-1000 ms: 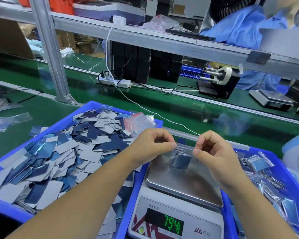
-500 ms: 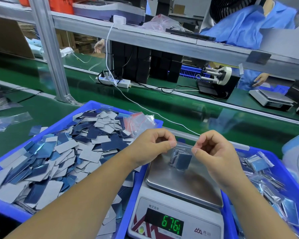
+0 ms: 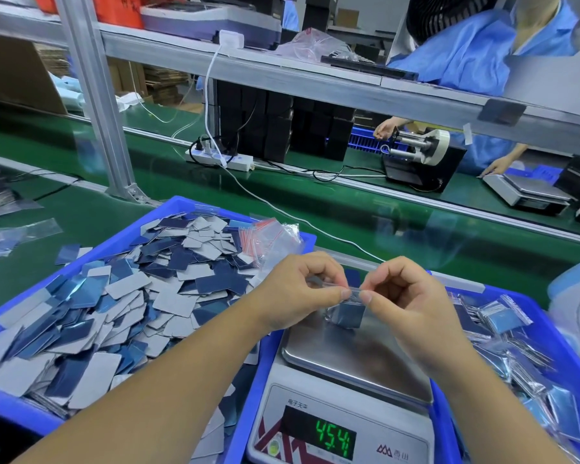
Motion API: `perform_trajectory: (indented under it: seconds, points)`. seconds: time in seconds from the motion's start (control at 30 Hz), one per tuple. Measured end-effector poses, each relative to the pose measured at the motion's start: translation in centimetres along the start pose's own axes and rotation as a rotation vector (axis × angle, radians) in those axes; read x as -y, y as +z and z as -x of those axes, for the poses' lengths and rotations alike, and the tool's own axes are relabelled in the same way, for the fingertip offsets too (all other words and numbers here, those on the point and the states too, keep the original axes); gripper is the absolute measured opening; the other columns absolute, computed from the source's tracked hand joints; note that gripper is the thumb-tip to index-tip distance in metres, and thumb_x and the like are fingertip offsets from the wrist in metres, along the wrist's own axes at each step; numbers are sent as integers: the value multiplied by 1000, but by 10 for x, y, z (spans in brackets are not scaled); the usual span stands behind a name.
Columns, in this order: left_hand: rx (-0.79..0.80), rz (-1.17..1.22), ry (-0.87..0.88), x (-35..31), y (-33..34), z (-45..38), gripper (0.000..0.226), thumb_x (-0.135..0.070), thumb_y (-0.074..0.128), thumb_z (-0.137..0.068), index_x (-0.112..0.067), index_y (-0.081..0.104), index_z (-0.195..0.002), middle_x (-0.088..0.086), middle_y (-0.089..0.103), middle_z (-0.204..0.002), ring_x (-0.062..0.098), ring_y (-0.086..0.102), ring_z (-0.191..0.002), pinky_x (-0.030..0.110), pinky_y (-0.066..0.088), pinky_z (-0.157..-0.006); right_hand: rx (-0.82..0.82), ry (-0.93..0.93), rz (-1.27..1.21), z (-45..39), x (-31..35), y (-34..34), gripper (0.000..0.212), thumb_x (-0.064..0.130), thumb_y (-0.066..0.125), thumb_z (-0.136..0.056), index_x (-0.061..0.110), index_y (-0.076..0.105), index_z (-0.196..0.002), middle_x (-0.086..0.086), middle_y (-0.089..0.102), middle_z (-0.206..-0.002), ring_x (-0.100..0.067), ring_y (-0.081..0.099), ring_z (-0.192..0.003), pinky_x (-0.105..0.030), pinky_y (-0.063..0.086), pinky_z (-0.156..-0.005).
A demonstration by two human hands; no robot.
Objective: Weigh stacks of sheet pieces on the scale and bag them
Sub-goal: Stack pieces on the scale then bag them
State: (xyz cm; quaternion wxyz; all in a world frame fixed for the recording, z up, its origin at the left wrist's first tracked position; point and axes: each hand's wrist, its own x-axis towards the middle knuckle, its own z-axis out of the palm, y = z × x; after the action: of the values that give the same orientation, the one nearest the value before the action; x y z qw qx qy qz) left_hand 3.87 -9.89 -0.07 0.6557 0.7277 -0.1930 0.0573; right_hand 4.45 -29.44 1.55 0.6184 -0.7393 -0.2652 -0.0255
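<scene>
Head view shows me both hands closer together than a second ago: the left hand (image 3: 302,289) and right hand (image 3: 406,296) now nearly meet, each pinching the top edge of the bag (image 3: 347,308) between thumb and forefinger, other fingers curled. Earlier they held that edge wider apart. The bag is thin clear plastic, crinkled, with a small square stack (image 3: 349,314) of grey-blue sheets inside; its bottom rests on the scale (image 3: 355,360), on the pan's far side. I read the green display (image 3: 335,438) as 45.4, down from 79.4 and then 67.6. The pan is brushed steel, flat with rounded corners. On my left, a blue plastic bin (image 3: 181,209) holds loose rectangular pieces (image 3: 114,313), matt grey on one face, glossy blue on the other, plus empty red-striped bags (image 3: 272,236). On my right, filled bags (image 3: 503,319) lie in another blue tray (image 3: 533,309).
</scene>
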Motion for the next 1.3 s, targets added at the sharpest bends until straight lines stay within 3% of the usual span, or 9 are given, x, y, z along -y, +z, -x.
perform_trajectory:
  seconds: [0.27, 0.63, 0.8, 0.87, 1.03, 1.1, 1.17, 1.23, 1.3]
  points:
    - [10, 72, -37, -2, 4, 1, 13, -9, 70, -79, -22, 69, -76, 22, 61, -85, 24, 56, -71, 40, 48, -69, -40, -15, 32, 1, 5, 2, 20, 13, 74, -73, 25, 60, -77, -3, 69, -72, -12, 57, -63, -22, 47, -58]
    - [11, 53, -26, -2, 3, 1, 15, -11, 74, -78, -25, 71, -72, -4, 65, -83, 16, 59, -78, 32, 50, -73, -59, 3, 10, 2, 6, 3, 25, 15, 76, -72, 33, 61, -80, 2, 66, -71, -13, 59, -66, -22, 50, -63]
    - [6, 85, -104, -5, -2, 1, 10, -21, 78, -76, -30, 76, -71, -5, 68, -77, 8, 59, -72, 19, 47, -69, -78, -4, -102, 0, 7, -3, 41, -5, 76, -74, 33, 61, -76, 6, 64, -66, -9, 55, -61, -20, 47, -57]
    - [-3, 72, -128, -4, -4, 0, 9, -24, 77, -76, -31, 77, -70, -7, 68, -71, 7, 58, -68, 18, 46, -68, -94, 38, -202, -1, 7, -7, 45, -13, 73, -77, 30, 61, -76, 3, 62, -65, -10, 54, -58, -21, 45, -51]
    - [10, 58, -125, -1, -1, -1, 14, -21, 76, -79, -31, 76, -70, -7, 68, -62, 4, 61, -60, 14, 47, -63, -101, 270, -417, -4, 3, -10, 34, -6, 75, -71, 19, 55, -80, -2, 56, -60, -14, 46, -48, -23, 37, -42]
    - [-5, -136, -113, 2, -2, -1, 16, -22, 80, -82, -33, 75, -71, -11, 69, -67, 0, 58, -62, 11, 45, -64, -156, 349, -266, -5, -2, -11, 30, -6, 72, -78, 18, 54, -81, -2, 56, -60, -15, 46, -48, -23, 36, -42]
    - [-9, -372, -77, 5, -3, 0, 16, -26, 79, -85, -36, 74, -74, -13, 67, -79, 0, 58, -70, 8, 42, -67, -193, 382, 78, -6, -11, -11, 24, 3, 74, -83, 19, 56, -81, -1, 61, -66, -15, 50, -53, -25, 41, -48]
    - [-3, -433, -71, 5, -2, 1, 8, -29, 78, -86, -35, 74, -86, -8, 63, -93, 4, 59, -84, 5, 42, -72, -179, 358, 386, -6, -17, -10, 16, 17, 76, -82, 23, 61, -83, 6, 67, -77, -10, 55, -62, -26, 43, -60]
    - [-30, -447, -60, 5, -3, 0, 6, -28, 75, -89, -33, 74, -93, -8, 60, -94, 4, 57, -85, 3, 38, -73, -194, 327, 456, -6, -20, -10, 12, 24, 75, -82, 26, 63, -83, 13, 67, -84, 2, 54, -64, -24, 41, -63]
